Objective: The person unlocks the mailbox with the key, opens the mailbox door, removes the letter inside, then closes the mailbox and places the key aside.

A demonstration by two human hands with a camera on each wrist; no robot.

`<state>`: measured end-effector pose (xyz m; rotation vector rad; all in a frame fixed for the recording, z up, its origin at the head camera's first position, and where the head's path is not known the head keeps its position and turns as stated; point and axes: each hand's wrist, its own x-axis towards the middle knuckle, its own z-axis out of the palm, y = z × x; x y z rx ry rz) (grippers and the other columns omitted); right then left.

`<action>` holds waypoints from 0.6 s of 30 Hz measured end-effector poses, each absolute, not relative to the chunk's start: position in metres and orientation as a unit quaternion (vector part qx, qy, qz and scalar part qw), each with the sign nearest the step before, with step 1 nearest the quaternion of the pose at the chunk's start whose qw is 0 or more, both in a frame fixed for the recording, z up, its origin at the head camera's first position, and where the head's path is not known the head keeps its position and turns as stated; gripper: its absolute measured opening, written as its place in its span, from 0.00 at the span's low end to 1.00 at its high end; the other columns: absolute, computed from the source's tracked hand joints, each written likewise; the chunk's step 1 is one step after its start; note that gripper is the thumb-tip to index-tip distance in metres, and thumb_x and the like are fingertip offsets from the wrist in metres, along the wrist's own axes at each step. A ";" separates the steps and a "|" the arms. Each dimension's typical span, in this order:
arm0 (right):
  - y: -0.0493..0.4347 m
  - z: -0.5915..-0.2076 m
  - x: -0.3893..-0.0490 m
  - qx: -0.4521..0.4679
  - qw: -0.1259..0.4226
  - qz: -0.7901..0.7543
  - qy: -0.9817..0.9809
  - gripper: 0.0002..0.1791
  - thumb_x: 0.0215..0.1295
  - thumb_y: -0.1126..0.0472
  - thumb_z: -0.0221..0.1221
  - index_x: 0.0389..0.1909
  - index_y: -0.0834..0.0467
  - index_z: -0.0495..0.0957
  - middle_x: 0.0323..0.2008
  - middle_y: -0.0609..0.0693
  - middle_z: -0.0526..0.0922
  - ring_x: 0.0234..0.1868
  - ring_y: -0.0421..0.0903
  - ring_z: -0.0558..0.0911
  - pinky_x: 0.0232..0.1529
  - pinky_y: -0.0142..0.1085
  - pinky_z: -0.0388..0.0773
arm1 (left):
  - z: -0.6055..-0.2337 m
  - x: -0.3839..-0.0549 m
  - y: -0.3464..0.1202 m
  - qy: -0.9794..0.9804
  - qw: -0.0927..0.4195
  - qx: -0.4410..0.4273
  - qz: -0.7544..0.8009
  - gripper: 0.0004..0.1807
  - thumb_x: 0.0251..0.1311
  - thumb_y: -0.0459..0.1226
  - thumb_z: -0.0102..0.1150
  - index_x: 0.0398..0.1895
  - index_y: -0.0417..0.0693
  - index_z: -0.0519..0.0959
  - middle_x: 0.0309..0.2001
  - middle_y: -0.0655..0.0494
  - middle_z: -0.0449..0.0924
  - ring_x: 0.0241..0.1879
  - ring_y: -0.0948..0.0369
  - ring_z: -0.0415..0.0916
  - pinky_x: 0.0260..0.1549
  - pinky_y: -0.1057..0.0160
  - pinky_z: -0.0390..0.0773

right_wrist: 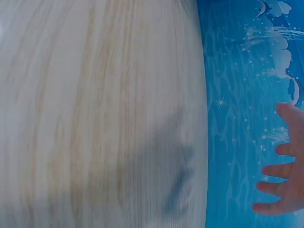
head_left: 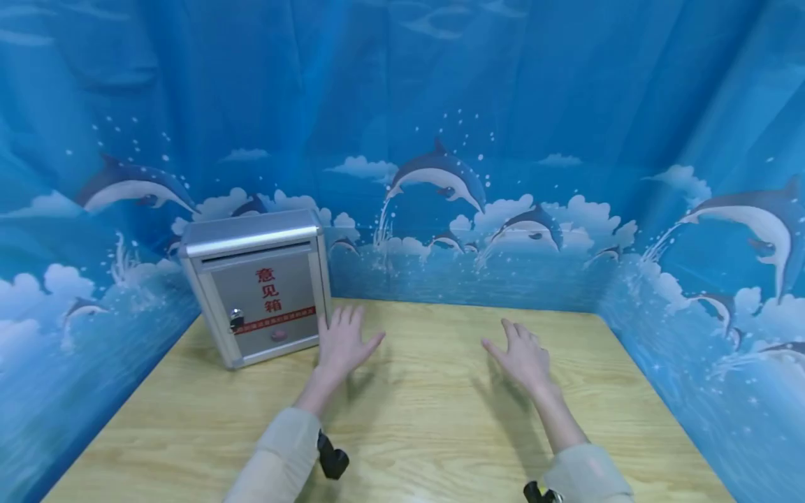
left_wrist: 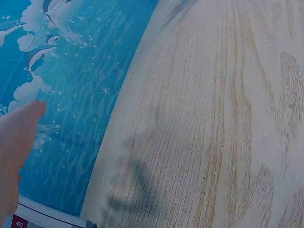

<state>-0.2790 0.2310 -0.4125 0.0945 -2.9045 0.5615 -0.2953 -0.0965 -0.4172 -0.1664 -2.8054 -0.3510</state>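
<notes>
Holding both hands out near a silver suggestion box (head_left: pixel 270 300)

Looking down at a pale wood-grain table (head_left: pixel 428 426) here and spotting that box standing toward the back left, angled a little. Reading red Chinese lettering (head_left: pixel 268 290) down the front, and also noticing a slot (head_left: pixel 256 256) near the top, a red strip (head_left: pixel 277 320) across the lower part and a shiny lock (head_left: pixel 236 318) on the left edge, something dark included.

Holding the left hand (head_left: pixel 342 344) right by the box's lower right edge, above the table, fingers loose and splayed, thumb out to the right. Honestly failing to tell from this angle whether actually touching the box or just overlapping it. Catching only a slice of that hand in the left wrist view, by a corner of the box.

Holding the right hand (head_left: pixel 525 356) over the right half of the table, well apart from the box, fingers fully released and spread. Seeing the same spread in the right wrist view, against the curtain (head_left: pixel 390 91). Casting soft shadows on the wood below both hands.

Wearing pale sleeves (head_left: pixel 279 443), plus a black wrist camera (head_left: pixel 332 457) on each arm. Getting blue dolphin print on that curtain along the back and both sides, clouds and bubbles included.
</notes>
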 end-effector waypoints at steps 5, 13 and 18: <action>0.222 -0.407 -0.284 0.046 0.114 0.280 -0.952 0.33 0.67 0.45 0.50 0.61 0.67 0.65 0.55 0.67 0.72 0.54 0.65 0.72 0.46 0.57 0.71 | -0.409 -0.294 -0.103 -0.966 0.202 -0.057 -0.149 0.37 0.56 0.60 0.52 0.57 0.39 0.70 0.52 0.42 0.73 0.53 0.46 0.67 0.56 0.46 0.62; 0.198 -0.390 -0.295 0.057 0.119 0.410 -0.903 0.25 0.68 0.51 0.51 0.57 0.66 0.71 0.50 0.62 0.77 0.52 0.56 0.75 0.50 0.51 0.70 | -0.398 -0.290 -0.119 -0.938 0.266 -0.057 -0.216 0.27 0.53 0.53 0.61 0.43 0.39 0.76 0.40 0.46 0.78 0.41 0.51 0.73 0.40 0.53 0.71; 0.178 -0.378 -0.302 0.058 0.110 0.417 -0.900 0.24 0.67 0.51 0.52 0.55 0.65 0.73 0.49 0.60 0.78 0.50 0.54 0.76 0.49 0.48 0.72 | -0.386 -0.284 -0.132 -0.927 0.292 -0.053 -0.229 0.26 0.52 0.52 0.62 0.42 0.38 0.76 0.38 0.46 0.78 0.38 0.51 0.73 0.37 0.54 0.72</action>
